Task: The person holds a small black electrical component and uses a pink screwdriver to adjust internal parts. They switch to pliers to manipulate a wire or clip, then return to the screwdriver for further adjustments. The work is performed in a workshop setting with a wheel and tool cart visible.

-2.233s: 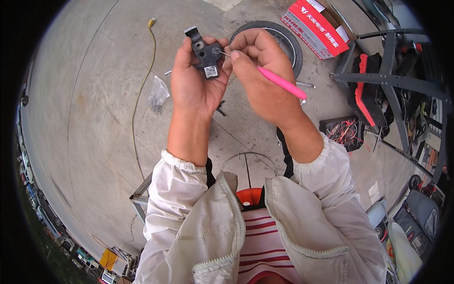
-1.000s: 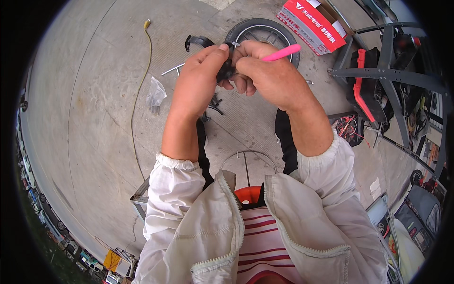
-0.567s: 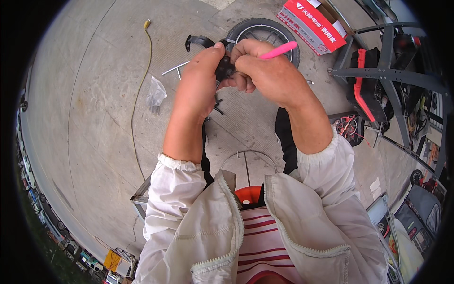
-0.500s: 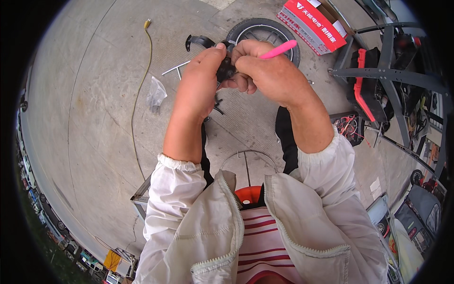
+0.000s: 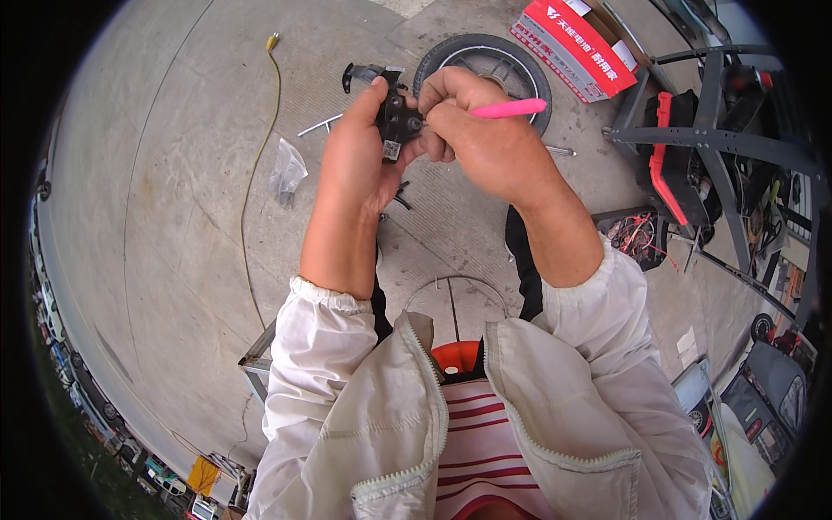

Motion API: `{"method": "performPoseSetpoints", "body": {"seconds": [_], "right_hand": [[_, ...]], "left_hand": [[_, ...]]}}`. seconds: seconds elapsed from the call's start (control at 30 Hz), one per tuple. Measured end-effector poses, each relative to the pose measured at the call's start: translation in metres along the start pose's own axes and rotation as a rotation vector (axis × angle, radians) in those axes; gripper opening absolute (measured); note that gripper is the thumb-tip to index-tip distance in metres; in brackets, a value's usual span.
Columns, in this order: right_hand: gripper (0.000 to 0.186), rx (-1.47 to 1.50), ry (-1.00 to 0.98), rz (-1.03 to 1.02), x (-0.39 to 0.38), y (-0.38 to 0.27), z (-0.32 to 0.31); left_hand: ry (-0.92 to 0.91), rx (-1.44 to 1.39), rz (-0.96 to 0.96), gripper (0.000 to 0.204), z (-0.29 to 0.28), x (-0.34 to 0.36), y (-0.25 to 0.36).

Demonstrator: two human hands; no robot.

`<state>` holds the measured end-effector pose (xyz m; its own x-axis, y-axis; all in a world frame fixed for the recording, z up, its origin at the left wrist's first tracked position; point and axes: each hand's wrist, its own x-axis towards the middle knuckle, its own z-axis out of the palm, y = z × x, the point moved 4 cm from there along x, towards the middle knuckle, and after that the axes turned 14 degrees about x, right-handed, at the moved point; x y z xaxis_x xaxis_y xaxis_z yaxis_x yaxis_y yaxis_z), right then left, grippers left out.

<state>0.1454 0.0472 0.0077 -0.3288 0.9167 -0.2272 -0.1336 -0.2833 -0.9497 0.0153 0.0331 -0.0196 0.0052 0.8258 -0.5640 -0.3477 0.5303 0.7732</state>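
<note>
My left hand [image 5: 360,152] grips a small black plastic part [image 5: 397,121] with a small white sticker on it, held up in front of me. My right hand [image 5: 490,139] is closed around a pink-handled tool [image 5: 510,108], whose handle points right. Its tip is hidden where my fingers press against the black part. Both hands touch at the part, above the concrete floor.
A black wheel with a tyre [image 5: 485,65] lies on the concrete beyond my hands. A red and white carton [image 5: 572,43] sits at the back right. A dark metal frame with red parts [image 5: 702,156] stands at right. A yellow-ended cable [image 5: 256,147] and a clear bag [image 5: 286,173] lie at left.
My hands turned the black part from facing up to held between both hands. The pink tool swung from pointing down-right to level, and the part now shows its sticker again.
</note>
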Motion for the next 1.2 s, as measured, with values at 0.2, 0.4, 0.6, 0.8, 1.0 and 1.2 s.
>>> {"method": "performPoseSetpoints", "body": {"seconds": [0.2, 0.4, 0.6, 0.8, 1.0, 1.2], "right_hand": [[0.016, 0.005, 0.038, -0.081, -0.001, -0.004, 0.006], [0.020, 0.124, 0.022, -0.072, -0.001, -0.003, 0.006], [0.022, 0.208, 0.009, -0.074, -0.003, -0.011, 0.006], [0.020, 0.221, 0.076, -0.268, -0.004, -0.024, 0.014], [0.020, -0.287, 0.138, -0.553, -0.011, -0.020, 0.021], [0.019, -0.297, 0.224, -0.521, -0.010, -0.018, 0.021]], "left_hand": [[-0.102, -0.260, 0.010, 0.030, -0.009, 0.009, -0.007], [-0.131, -0.386, -0.005, 0.032, -0.004, 0.008, -0.004], [-0.237, -0.482, 0.026, 0.030, -0.006, 0.005, 0.001], [-0.258, -0.675, 0.078, 0.038, -0.008, 0.007, 0.006], [-0.241, -0.592, 0.160, 0.040, -0.003, 0.003, 0.012], [-0.322, -0.550, 0.221, 0.044, 0.004, -0.002, 0.011]]}}
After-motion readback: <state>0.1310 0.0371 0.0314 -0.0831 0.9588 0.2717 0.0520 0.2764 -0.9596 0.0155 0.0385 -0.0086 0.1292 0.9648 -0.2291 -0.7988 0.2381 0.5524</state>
